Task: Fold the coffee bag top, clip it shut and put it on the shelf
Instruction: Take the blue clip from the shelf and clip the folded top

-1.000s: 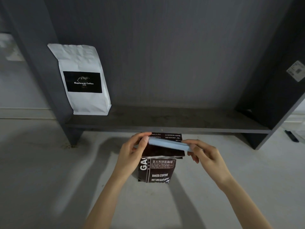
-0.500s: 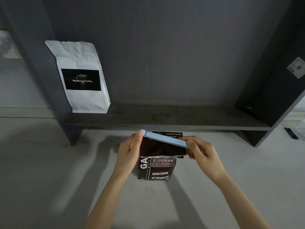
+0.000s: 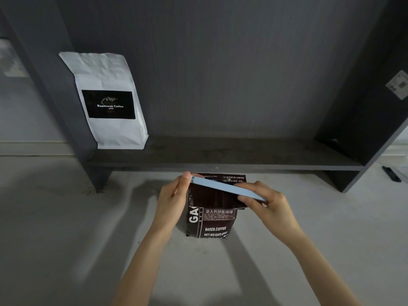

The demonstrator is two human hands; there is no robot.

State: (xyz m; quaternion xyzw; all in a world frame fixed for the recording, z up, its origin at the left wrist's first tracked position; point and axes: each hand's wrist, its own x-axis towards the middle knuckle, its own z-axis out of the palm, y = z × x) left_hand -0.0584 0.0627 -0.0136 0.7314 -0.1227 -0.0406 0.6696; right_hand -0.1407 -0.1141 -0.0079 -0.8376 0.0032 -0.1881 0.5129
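Note:
A dark brown coffee bag (image 3: 212, 221) stands upright on the pale floor just in front of the shelf, its top flap folded forward. A long light-blue clip (image 3: 223, 187) lies slanted across the fold. My left hand (image 3: 174, 199) pinches the clip's left end and steadies the bag's left side. My right hand (image 3: 269, 204) grips the clip's right end, which sits lower than the left. The dark grey shelf board (image 3: 242, 155) runs behind the bag.
A white coffee bag (image 3: 110, 102) with a black label stands at the shelf's left end, leaning on the upright. The shelf's right side panel (image 3: 362, 120) carries a small sticker. A dark object (image 3: 390, 174) lies on the floor at far right.
The clip has tilted, its left end rising to the top of the fold. Both hands have kept hold of its ends. The bag has stayed in place.

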